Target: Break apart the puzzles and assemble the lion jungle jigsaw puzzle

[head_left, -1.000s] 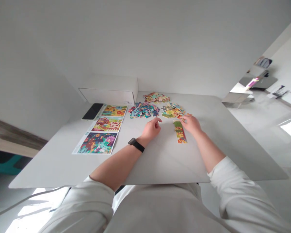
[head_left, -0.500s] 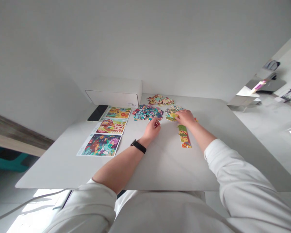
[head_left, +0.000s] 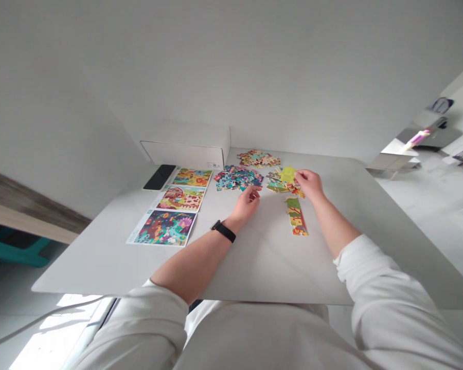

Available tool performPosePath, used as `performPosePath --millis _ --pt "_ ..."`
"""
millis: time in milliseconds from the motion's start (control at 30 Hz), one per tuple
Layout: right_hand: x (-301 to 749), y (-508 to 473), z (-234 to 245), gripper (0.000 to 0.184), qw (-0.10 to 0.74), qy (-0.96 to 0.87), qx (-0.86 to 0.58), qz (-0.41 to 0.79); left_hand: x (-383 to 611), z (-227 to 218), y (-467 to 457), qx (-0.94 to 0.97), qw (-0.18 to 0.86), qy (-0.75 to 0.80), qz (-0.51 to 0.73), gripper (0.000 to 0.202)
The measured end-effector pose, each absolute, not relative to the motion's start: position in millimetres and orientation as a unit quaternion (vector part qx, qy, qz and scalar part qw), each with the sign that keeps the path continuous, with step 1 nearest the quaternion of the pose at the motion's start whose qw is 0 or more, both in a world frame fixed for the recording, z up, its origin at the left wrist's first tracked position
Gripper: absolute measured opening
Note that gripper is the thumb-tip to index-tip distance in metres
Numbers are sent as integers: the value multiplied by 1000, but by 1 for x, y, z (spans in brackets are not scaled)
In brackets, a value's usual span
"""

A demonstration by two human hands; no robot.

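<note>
Yellow-green puzzle piece (head_left: 288,174) pinched right above its messy pile

Pretty cluttered at the far side of the table (head_left: 262,272): a blue-purple heap (head_left: 239,179) and a reddish heap (head_left: 257,159) are packed close by, and a smooth white box (head_left: 185,153) is parked at the back left, with a flat black phone (head_left: 159,177) and three printed picture sheets (head_left: 165,227) laid out in front. Knobbly-edged bits are piled loosely, while a joined strip (head_left: 295,217) is set nearer the body, long and narrow. The piece is gripped at its right edge by the right hand's (head_left: 309,184) fingertips, over the green-and-orange pile (head_left: 275,187). The left hand's (head_left: 247,202) fingers are half curled; whether anything's held can't be told.
</note>
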State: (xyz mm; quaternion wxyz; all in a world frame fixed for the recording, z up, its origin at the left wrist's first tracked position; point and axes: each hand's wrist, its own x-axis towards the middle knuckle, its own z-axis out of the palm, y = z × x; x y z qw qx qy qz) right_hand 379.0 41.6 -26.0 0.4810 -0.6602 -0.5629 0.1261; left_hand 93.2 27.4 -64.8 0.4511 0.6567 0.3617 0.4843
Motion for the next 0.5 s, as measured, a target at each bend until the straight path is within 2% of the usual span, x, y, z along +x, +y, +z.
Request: performPosePath --millis 67,167,400,500 --pt "376 33 -29 44 527 -524 -636 209 94 -64 26 657 455 364 479 32" --pt "369 20 -32 49 552 -502 -611 265 95 -65 25 657 469 360 468 26" --pt "350 3 -30 45 523 -519 -611 288 96 -72 24 651 525 330 437 27" --pt "335 -4 -25 36 484 -572 -606 268 94 -71 21 661 504 341 439 34"
